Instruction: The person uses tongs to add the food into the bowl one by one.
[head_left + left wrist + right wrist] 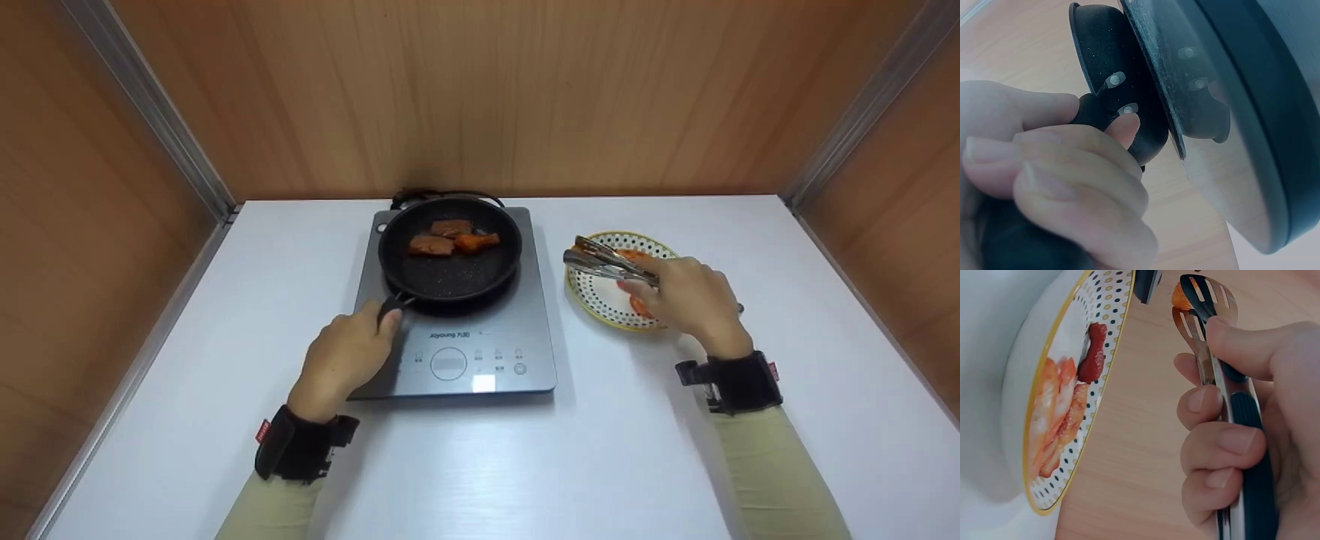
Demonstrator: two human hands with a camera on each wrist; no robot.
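Observation:
My left hand (341, 356) grips the black handle (389, 307) of a frying pan (446, 281), fingers curled round it in the left wrist view. Two brown slabs of meat (431, 245) and an orange drumstick-shaped piece (477, 241) lie in the pan. In my right hand (694, 300) are metal tongs (1252, 478) with dark grips, held over a dotted, yellow-rimmed plate (600, 305). An orange piece of food (1181, 298) shows between the tong tips. Orange-red pieces (1053, 416) and a dark red piece (1093, 354) lie on the plate, partly hidden by my right hand in the head view.
The pan stands on a grey induction cooker (525, 330) with a touch panel at its front. Behind it a black cord (405, 198) lies on the white table (480, 472). Wooden panels (480, 97) enclose the table at the back and both sides.

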